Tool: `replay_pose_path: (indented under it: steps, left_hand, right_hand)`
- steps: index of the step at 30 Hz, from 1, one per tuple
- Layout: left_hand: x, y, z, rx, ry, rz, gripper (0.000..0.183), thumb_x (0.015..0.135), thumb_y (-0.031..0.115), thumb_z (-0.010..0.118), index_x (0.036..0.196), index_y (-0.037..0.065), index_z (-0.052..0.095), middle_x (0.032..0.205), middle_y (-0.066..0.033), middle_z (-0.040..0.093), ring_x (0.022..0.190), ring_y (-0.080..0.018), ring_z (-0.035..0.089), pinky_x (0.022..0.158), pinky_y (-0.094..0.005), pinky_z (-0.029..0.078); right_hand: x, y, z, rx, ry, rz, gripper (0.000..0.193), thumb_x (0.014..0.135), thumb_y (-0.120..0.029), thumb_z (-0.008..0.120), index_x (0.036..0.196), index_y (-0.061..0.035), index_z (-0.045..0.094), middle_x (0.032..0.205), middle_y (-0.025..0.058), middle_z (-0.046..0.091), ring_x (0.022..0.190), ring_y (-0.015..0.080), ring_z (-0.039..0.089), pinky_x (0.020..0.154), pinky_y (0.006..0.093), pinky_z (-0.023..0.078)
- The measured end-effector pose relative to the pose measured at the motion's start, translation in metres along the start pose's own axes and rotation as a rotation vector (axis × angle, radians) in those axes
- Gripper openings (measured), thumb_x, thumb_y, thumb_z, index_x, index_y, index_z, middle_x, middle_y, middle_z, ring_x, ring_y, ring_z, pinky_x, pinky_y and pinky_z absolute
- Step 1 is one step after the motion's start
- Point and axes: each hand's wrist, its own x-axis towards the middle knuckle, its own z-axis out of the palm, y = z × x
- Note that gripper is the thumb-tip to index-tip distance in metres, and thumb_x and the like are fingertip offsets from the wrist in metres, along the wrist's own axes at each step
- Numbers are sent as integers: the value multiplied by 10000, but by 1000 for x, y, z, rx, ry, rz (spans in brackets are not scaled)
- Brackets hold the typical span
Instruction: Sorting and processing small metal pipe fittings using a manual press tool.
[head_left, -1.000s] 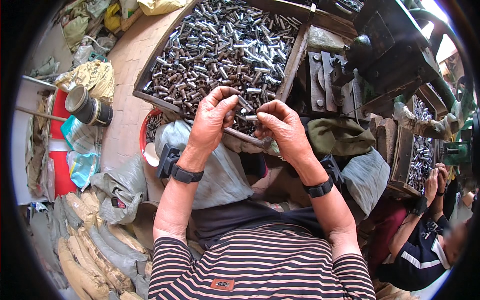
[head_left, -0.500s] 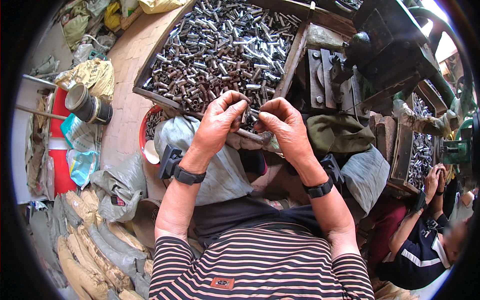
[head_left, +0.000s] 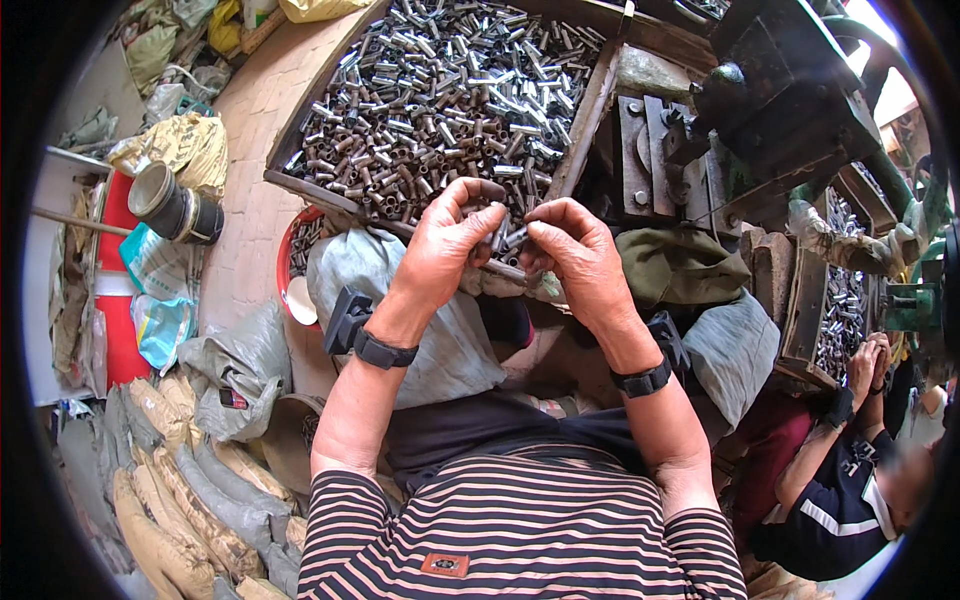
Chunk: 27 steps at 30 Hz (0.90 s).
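Over the near edge of a wooden tray full of short metal tubes, my two hands are close together. My left hand is closed, pinching a small metal tube between thumb and fingers. Just beside it, my right hand is closed with thumb against fingers on another short metal tube. The two tubes are very near each other; whether they touch I cannot tell. Some tubes in the tray are shiny, others brownish.
A dark metal press stands to the right of the tray. An olive cloth hangs below it. At left are a red basin and stacked filled sacks. Another person's hands work by a second tray at far right.
Both hands have shifted only slightly. The tubes at the fingertips are turned differently and show more between the hands.
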Motion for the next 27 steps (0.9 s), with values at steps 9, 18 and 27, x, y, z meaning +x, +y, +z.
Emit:
replay_pose_path:
  steps: [9, 18, 27]
  left_hand:
    - [-10, 5, 17, 151, -84, -4, 339, 875, 159, 653, 1174, 71, 520, 735, 59, 523, 573, 4, 418, 483, -161, 312]
    - [6, 14, 1, 365, 19, 81, 197, 930, 218, 579, 988, 32, 610, 759, 33, 580, 681, -41, 501, 611, -207, 429]
    - [52, 40, -16, 1456, 329, 653, 224, 832, 143, 635, 1042, 69, 612, 955, -138, 604, 758, -340, 625, 664, -408, 505]
  right_hand:
    - [-13, -1, -6, -125, -88, 92, 275, 887, -65, 604, 1149, 14, 585, 839, 38, 624, 663, 86, 588, 608, 216, 498]
    - [-1, 3, -10, 32, -33, 68, 131, 895, -102, 617, 984, -6, 612, 791, 17, 611, 639, 79, 578, 566, 215, 488]
    - [10, 1, -15, 33, 22, 7, 113, 894, -112, 619, 932, -8, 595, 755, 23, 596, 610, 82, 559, 562, 223, 467]
